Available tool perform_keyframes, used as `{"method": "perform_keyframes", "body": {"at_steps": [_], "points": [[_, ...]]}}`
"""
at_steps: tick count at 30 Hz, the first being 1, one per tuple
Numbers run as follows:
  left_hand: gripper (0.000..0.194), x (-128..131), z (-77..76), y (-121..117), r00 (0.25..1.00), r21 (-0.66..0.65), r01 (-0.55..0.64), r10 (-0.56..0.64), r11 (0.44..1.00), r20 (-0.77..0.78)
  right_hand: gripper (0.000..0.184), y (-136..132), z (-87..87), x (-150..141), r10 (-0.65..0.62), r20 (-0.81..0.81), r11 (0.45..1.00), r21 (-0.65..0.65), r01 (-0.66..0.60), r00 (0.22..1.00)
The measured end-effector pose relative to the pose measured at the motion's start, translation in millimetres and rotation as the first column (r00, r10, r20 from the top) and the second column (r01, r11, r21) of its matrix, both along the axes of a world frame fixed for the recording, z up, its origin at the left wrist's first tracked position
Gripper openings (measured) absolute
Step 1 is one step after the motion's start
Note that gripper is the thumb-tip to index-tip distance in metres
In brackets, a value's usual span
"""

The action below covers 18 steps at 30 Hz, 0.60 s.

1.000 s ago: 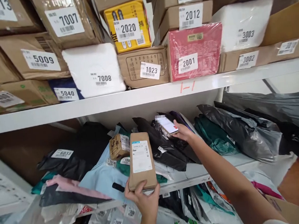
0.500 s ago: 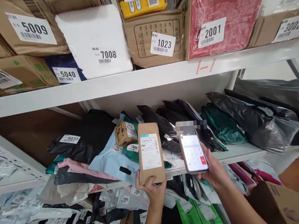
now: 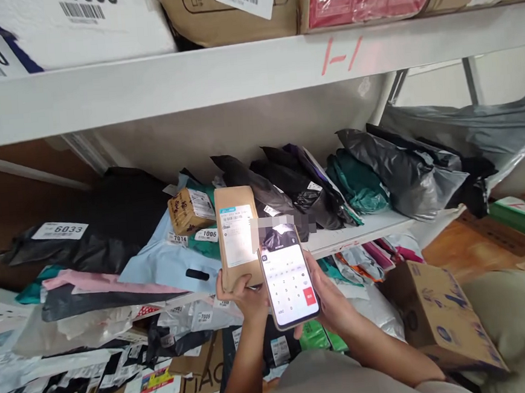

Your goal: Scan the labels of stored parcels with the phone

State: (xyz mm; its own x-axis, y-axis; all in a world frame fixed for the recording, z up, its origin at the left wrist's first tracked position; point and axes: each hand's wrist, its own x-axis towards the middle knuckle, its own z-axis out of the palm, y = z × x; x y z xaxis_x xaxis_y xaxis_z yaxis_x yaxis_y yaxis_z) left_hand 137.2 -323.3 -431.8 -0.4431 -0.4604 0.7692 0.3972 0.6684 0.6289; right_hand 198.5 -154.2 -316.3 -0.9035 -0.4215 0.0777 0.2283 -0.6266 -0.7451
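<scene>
A brown cardboard box [image 3: 241,277] with a white label on its front is gripped from below by my left hand [image 3: 244,296], fingers wrapped round its lower end. My right hand [image 3: 327,297] is closed round a smartphone [image 3: 292,285], whose lit screen faces me with a number keypad and a red key. The phone overlaps the right edge of the box and covers part of its label. Behind the box lie a small taped carton [image 3: 186,211] and a light blue mailer bag [image 3: 158,262].
Above runs a white shelf edge [image 3: 167,89] carrying numbered boxes. Black mailer bags [image 3: 284,185] lean along the middle shelf, with a grey one [image 3: 392,174] to the right. Packed parcels fill the level below. A large carton [image 3: 444,315] stands on the floor at right.
My right hand has brought the phone left, from beside the box to over its right edge. The view has tilted down, and the phone screen now shows a camera strip above the keypad.
</scene>
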Motion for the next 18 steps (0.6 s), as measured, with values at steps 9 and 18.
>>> {"method": "perform_keyframes", "body": {"at_steps": [9,18], "points": [[0.028,4.4,16.0,4.1,0.998,-0.127,-0.021,0.012,0.992,-0.065,0.074,0.4,-1.3,-1.7,0.008,0.051,0.998,-0.064,-0.005,0.999],[0.020,8.5,23.3,7.9,1.000,-0.121,-0.018,0.018,0.992,-0.006,0.073,2.9,-0.7,-1.4,0.030,0.036,0.996,-0.080,-0.027,0.999]]}}
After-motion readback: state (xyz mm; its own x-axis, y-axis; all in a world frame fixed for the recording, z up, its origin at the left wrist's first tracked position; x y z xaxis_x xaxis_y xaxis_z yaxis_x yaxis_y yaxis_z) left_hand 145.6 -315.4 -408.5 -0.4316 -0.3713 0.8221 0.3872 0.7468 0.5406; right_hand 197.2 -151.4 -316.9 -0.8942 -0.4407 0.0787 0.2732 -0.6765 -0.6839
